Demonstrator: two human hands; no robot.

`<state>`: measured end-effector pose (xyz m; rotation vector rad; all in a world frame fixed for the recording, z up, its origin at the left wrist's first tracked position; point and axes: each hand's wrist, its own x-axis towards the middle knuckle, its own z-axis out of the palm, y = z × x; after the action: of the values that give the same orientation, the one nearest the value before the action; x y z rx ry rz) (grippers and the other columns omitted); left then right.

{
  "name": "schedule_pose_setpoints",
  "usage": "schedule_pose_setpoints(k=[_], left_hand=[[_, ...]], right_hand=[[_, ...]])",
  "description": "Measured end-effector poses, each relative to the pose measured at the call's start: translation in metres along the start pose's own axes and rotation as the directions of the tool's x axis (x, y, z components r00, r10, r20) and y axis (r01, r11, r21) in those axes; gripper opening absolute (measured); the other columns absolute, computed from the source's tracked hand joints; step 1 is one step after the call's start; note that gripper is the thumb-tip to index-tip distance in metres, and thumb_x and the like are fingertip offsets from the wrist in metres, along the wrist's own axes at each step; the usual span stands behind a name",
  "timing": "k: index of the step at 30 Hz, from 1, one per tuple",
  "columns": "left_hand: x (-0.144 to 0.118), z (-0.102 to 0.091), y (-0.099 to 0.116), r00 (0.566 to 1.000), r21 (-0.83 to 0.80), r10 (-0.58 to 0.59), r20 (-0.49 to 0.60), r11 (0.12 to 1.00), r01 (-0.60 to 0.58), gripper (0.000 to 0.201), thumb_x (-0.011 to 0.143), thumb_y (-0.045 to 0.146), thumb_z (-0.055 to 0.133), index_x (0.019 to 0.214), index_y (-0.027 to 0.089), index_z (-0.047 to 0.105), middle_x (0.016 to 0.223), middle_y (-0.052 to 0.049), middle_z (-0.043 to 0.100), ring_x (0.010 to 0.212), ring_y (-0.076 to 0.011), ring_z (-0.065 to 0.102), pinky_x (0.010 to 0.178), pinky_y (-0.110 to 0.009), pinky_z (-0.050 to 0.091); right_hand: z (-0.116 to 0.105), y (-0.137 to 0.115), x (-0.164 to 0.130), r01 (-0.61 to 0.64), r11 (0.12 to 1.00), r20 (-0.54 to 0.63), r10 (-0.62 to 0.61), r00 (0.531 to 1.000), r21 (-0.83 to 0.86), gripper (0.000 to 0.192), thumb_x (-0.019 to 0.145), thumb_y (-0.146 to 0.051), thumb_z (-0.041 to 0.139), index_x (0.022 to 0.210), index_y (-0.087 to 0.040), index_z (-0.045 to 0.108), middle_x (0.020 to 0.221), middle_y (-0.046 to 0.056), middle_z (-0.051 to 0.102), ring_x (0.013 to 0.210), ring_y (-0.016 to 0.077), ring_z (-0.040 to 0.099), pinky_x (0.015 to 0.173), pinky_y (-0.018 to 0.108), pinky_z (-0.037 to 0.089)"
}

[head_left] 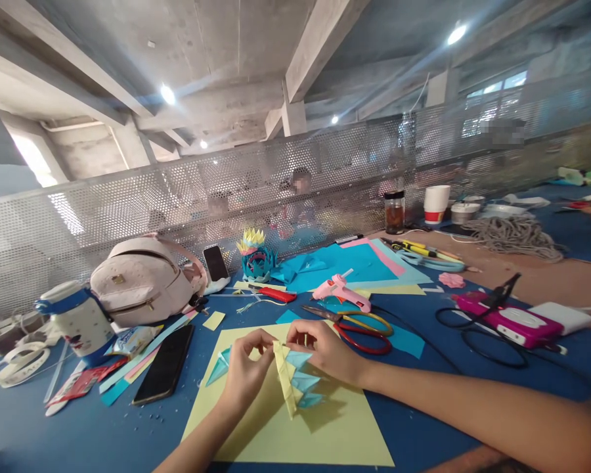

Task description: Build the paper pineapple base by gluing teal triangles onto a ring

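Paper folding is under way on the blue surface. A folded paper piece, made of a yellow strip and several light-blue pointed pleats, is held between both hands above a large yellow sheet. Several blue points appear already formed and stacked along the yellow strip, so the piece is judged partly built; how many folds remain cannot be told.

The left hand is closed around the left side of the piece, its fingers curled narrow and pinching the top of the yellow strip. The right hand is pinched on the same upper end from the other side, its fingertips nearly touching those of the left. The piece hangs down from the pinch, just below and between the fingers, and its lower tip appears to reach the yellow sheet.

Just left of the left fingers a separate blue folded triangle lies on the sheet. Beyond the right fingers, scissors with red and yellow handles are laid, and a pink glue gun further off. Well to the left of the fingers a black phone rests face up.
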<state>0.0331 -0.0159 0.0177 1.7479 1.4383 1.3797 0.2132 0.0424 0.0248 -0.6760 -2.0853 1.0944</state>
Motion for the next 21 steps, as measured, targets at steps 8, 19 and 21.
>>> schedule_pose_setpoints(k=[8,19,21], left_hand=[[0.000,0.003,-0.002,1.000,0.011,0.002,-0.016,1.000,-0.002,0.016,0.080,0.029,0.061,0.073,0.017,0.068,0.073,-0.004,0.070,0.070,-0.0191,0.060,0.066,-0.026,0.045],[0.000,0.002,-0.009,0.998,-0.075,0.014,0.053,0.997,-0.010,0.020,0.081,0.030,0.059,0.067,0.016,0.059,0.066,-0.002,0.061,0.066,-0.0164,0.055,0.063,-0.025,0.043],[0.001,0.004,-0.015,0.998,-0.180,-0.023,0.064,0.983,0.034,0.020,0.078,0.032,0.064,0.068,0.016,0.059,0.065,-0.002,0.061,0.064,-0.0155,0.055,0.061,-0.024,0.043]], right_hand=[[0.000,0.005,0.000,0.036,0.999,-0.016,-0.036,0.999,0.000,0.017,0.084,-0.030,0.060,0.073,-0.017,0.062,0.072,0.000,0.059,0.065,0.0128,0.046,0.058,0.023,0.035],[0.001,0.004,-0.002,0.047,0.998,0.027,-0.046,0.999,-0.030,0.007,0.079,-0.021,0.061,0.072,-0.017,0.061,0.070,-0.002,0.058,0.063,0.0124,0.045,0.057,0.022,0.035],[0.001,0.004,-0.002,0.056,0.998,0.026,-0.055,0.998,-0.031,0.007,0.078,-0.018,0.058,0.071,-0.017,0.059,0.070,-0.002,0.057,0.064,0.0124,0.046,0.058,0.022,0.035]])
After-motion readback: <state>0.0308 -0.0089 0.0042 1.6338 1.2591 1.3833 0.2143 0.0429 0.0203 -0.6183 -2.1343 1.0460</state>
